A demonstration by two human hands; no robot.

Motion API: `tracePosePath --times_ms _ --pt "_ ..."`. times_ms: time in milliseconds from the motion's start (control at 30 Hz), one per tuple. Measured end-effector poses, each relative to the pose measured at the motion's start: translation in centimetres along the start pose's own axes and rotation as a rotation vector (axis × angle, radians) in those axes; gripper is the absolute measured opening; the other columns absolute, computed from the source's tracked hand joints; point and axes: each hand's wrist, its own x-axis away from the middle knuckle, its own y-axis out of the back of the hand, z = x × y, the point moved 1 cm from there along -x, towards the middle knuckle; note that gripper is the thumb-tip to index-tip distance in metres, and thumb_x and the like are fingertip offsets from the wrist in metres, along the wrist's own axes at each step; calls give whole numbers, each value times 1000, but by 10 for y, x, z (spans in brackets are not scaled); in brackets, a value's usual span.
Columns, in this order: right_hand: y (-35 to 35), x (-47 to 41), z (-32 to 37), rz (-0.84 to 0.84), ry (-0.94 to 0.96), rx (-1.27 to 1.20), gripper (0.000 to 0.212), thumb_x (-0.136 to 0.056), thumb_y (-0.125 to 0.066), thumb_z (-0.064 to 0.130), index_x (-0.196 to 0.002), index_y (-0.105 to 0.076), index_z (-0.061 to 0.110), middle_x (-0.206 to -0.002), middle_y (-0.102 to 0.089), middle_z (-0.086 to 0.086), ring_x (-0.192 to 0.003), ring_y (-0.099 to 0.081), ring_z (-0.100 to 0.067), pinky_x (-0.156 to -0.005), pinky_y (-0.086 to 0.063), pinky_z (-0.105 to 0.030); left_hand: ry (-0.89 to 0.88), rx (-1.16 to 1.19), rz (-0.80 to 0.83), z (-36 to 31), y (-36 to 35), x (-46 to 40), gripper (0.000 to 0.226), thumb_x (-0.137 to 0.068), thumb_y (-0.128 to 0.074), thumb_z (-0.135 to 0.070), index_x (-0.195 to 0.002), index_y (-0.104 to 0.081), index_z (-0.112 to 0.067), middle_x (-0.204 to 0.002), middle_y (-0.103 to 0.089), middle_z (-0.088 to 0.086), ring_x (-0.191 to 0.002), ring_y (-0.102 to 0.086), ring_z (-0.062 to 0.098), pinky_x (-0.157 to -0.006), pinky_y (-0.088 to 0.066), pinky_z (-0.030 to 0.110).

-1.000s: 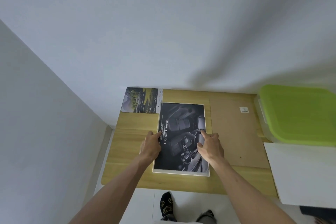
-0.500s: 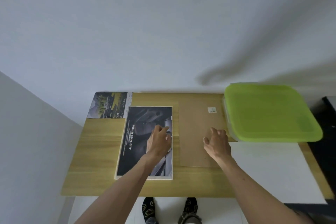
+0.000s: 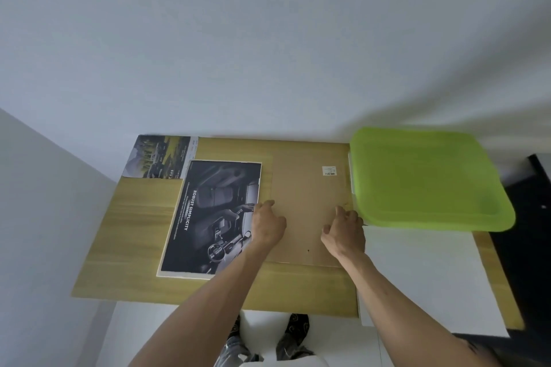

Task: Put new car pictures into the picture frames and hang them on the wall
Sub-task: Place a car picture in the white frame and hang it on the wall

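A dark car-interior picture [image 3: 208, 217] with white lettering lies on a white-edged frame [image 3: 185, 275] on the left half of the wooden table [image 3: 125, 241]. Right beside it lies a brown backing board [image 3: 304, 188], flat on the table. My left hand [image 3: 268, 226] curls over the board's left edge, partly covering the picture's right side. My right hand [image 3: 344, 232] holds the board's right edge, thumb on top, fingers next to the green lid. A second car picture [image 3: 158, 158], showing a landscape, lies at the back left corner.
A clear box with a lime-green lid [image 3: 426, 179] stands at the back right, touching the board's right edge. A large white sheet [image 3: 423, 277] covers the front right of the table. A white wall rises behind; a dark object [image 3: 536, 217] stands at far right.
My left hand left the picture and moved right to the board's left edge. My right hand shifted to the board's right edge. The view swung right.
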Motion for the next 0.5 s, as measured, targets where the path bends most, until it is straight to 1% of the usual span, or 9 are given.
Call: tracePosePath --times_ms 100,133,167,200,233,267,333,433,500 --pt "2 -2 2 24 -5 -49 54 -91 -56 30 -137 -39 9 -131 -45 -20 -122 -46 -35 -99 -44 -40 58 111 -36 0 4 -1 59 -79 -61 -4 -136 -50 -13 -127 -54 10 -110 -56 28 -92 -50 36" --pt "3 -4 2 30 -11 -64 57 -90 -57 32 -138 -38 8 -131 -45 -21 -122 -46 -35 -100 -44 -41 68 122 -47 -3 7 1 49 -78 -61 -1 -125 -57 -17 -116 -57 6 -102 -57 25 -83 -50 32" --pt "4 -5 1 36 -20 -75 58 -90 -57 33 -137 -38 7 -131 -45 -21 -122 -46 -36 -100 -44 -41 55 122 -64 -4 9 1 36 -77 -60 3 -103 -61 -22 -104 -56 3 -92 -55 23 -75 -48 30" --pt "5 -7 0 39 -29 -85 59 -89 -58 34 -137 -38 6 -131 -46 -21 -121 -46 -36 -100 -44 -41 44 122 -76 -5 11 2 35 -76 -59 6 -82 -54 -29 -97 -55 3 -86 -53 22 -69 -46 30" --pt "5 -8 -1 40 -39 -96 60 -88 -58 35 -135 -38 5 -130 -47 -21 -121 -47 -36 -100 -44 -42 34 134 -89 -6 13 1 40 -74 -58 6 -72 -48 -33 -96 -56 4 -82 -53 22 -66 -46 30" --pt "5 -9 -2 38 -46 -110 60 -87 -59 36 -133 -39 4 -130 -48 -21 -120 -47 -36 -100 -44 -42 33 145 -78 -7 16 1 38 -72 -57 6 -72 -54 -33 -99 -60 6 -80 -55 23 -64 -46 28" --pt "5 -10 -3 32 -53 -134 62 -85 -60 37 -132 -41 1 -130 -48 -21 -121 -47 -37 -101 -43 -42 24 170 -50 -7 21 2 43 -70 -59 5 -93 -70 -29 -91 -63 1 -77 -61 21 -61 -46 25" --pt "4 -7 -2 58 -103 -191 65 -84 -59 43 -131 -44 -1 -131 -46 -22 -124 -43 -38 -102 -42 -43 70 380 27 -4 30 7 55 -71 -58 14 -113 -66 -20 -77 -64 -4 -74 -64 19 -71 -57 34" --pt "1 -6 0 77 -165 -283 62 -84 -57 45 -126 -50 1 -130 -45 -24 -124 -40 -41 -103 -41 -45 94 512 85 1 36 10 55 -74 -57 20 -118 -63 -13 -83 -66 3 -74 -66 19 -64 -57 32"
